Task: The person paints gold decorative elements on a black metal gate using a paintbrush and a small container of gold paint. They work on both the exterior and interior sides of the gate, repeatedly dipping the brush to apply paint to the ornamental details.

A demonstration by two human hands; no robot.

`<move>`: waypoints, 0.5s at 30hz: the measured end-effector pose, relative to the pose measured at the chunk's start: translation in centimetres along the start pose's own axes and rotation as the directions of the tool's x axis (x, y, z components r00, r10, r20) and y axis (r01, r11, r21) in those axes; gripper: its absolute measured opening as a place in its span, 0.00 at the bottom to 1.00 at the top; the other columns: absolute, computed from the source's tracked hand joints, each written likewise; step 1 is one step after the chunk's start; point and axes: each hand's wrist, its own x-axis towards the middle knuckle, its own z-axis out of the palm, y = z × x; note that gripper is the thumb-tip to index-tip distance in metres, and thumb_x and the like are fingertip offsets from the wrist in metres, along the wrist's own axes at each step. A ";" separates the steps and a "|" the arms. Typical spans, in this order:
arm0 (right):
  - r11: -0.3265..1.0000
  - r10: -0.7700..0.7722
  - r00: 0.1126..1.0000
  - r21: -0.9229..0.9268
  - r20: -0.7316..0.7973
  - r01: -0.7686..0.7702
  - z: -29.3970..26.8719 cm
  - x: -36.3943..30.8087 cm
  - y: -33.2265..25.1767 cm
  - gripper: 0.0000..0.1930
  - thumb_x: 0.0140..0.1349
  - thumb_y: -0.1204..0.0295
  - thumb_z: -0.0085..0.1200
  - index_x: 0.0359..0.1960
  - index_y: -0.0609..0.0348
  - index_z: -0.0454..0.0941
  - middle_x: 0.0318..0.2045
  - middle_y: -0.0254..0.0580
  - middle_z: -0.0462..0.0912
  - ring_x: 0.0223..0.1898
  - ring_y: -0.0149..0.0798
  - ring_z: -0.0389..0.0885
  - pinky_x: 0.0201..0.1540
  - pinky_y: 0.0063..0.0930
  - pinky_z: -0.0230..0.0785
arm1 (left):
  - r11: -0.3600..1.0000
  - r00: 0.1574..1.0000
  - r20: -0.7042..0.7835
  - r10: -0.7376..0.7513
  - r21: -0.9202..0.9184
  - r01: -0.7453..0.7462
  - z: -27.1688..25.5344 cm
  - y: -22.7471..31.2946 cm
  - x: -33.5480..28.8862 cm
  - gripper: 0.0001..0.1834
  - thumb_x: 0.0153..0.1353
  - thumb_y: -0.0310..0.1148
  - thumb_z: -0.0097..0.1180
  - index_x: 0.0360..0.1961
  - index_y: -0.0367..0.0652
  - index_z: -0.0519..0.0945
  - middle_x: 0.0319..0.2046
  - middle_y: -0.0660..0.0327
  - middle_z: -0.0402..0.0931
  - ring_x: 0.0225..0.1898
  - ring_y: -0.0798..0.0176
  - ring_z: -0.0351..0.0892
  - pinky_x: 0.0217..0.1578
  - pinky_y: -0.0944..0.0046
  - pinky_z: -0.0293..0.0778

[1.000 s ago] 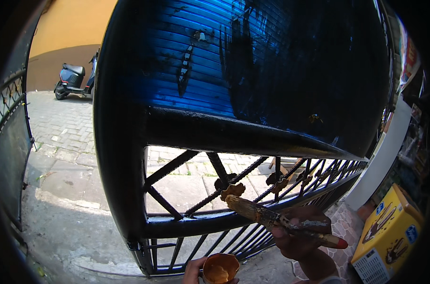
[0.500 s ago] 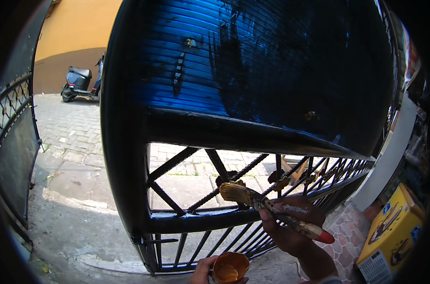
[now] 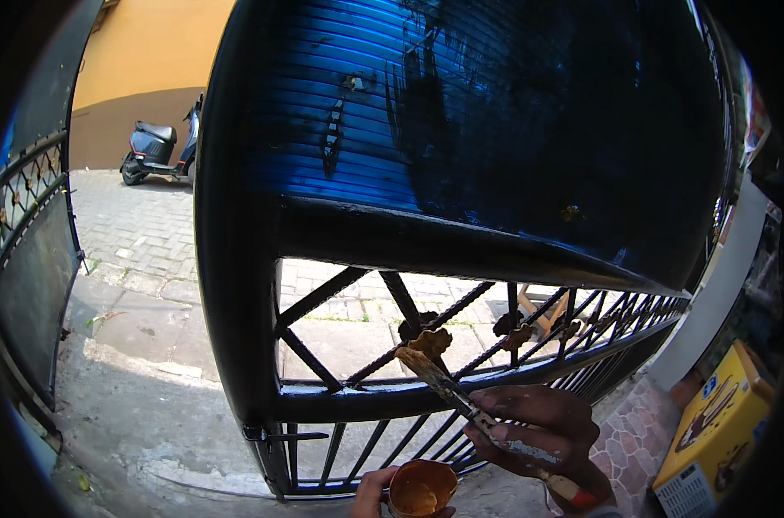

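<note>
Left of the black gate [image 3: 366, 226], a second metal leaf [image 3: 34, 246] is curving into the dark lens rim, which is hiding its outer edge; beyond, a scooter [image 3: 154, 151] is standing, its front disappearing behind the gate's upright. Below the gate's lower rail, the left hand [image 3: 370, 494] is curling around a cup [image 3: 421, 489], round-mouthed and glossy golden-brown inside; the view's lower edge is cutting off most of this hand. Before the gate's lattice of twisted bars, a lobed gold ornament [image 3: 434, 340] is overlapping in view with the bristles of a brush [image 3: 425, 369], contact being hard to make out. The paint-smeared right hand [image 3: 543, 427] is closing its fingers around the brush's handle, partly hiding it. Right of the gate, a yellow box [image 3: 711, 432] is standing, its outer side merging into darkness
</note>
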 end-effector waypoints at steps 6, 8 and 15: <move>0.981 0.071 0.993 -0.186 0.099 -0.052 -1.0 0.3 0.8 0.23 0.49 0.69 0.76 0.47 0.49 0.81 0.38 0.37 0.86 0.36 0.37 0.89 0.33 0.26 0.85 | 1.000 1.000 0.000 0.015 0.028 -0.015 -0.3 0.1 0.1 0.36 0.44 0.33 0.80 0.55 0.38 0.77 0.45 0.56 0.80 0.48 0.58 0.81 0.49 0.60 0.76; 0.987 0.025 0.999 -0.161 0.023 -0.021 -1.3 0.2 0.8 0.21 0.48 0.69 0.77 0.45 0.48 0.83 0.39 0.36 0.86 0.36 0.37 0.90 0.32 0.26 0.85 | 0.999 1.000 0.001 0.015 0.031 -0.015 -0.5 0.0 0.1 0.36 0.44 0.34 0.80 0.54 0.38 0.77 0.45 0.55 0.80 0.48 0.58 0.82 0.50 0.60 0.76; 0.984 0.092 0.993 -0.163 0.079 -0.078 -0.8 0.2 0.6 0.12 0.50 0.71 0.75 0.36 0.53 0.86 0.37 0.39 0.86 0.35 0.35 0.89 0.29 0.23 0.83 | 0.999 1.000 0.027 -0.012 0.051 0.011 -0.1 -0.2 -0.1 0.35 0.44 0.33 0.80 0.54 0.38 0.77 0.46 0.55 0.81 0.48 0.58 0.82 0.50 0.60 0.76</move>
